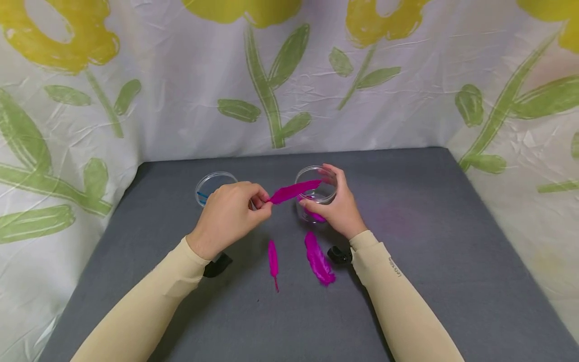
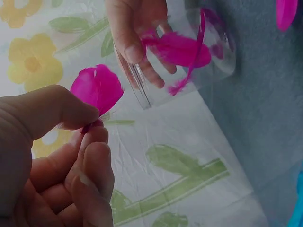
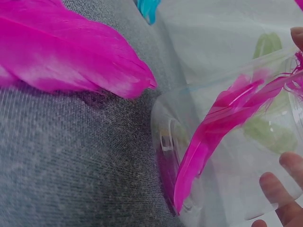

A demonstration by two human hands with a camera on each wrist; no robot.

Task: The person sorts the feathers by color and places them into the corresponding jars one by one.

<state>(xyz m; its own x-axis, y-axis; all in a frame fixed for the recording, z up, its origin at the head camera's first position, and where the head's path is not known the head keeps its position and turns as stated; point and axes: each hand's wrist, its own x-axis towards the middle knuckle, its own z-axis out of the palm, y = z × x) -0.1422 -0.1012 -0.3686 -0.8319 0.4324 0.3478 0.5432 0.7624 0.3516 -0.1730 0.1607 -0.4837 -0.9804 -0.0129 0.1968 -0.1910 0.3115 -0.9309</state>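
My left hand (image 1: 232, 213) pinches a magenta feather (image 1: 294, 192) by its quill between thumb and fingertips. The feather's far end reaches over the mouth of a clear jar (image 1: 304, 213). My right hand (image 1: 336, 203) grips that jar around its upper side, thumb toward me and fingers on the far side. Inside the jar lie magenta feathers (image 3: 208, 137). On the table in front of the jar are two more magenta feathers, a slim one (image 1: 273, 259) with a bare quill and a broader, fluffier one (image 1: 318, 259).
A second clear jar (image 1: 216, 176) stands to the left, partly behind my left hand, with something blue (image 1: 202, 196) in it. The grey tabletop (image 1: 429, 281) ends at a white curtain (image 1: 181, 110) printed with yellow flowers.
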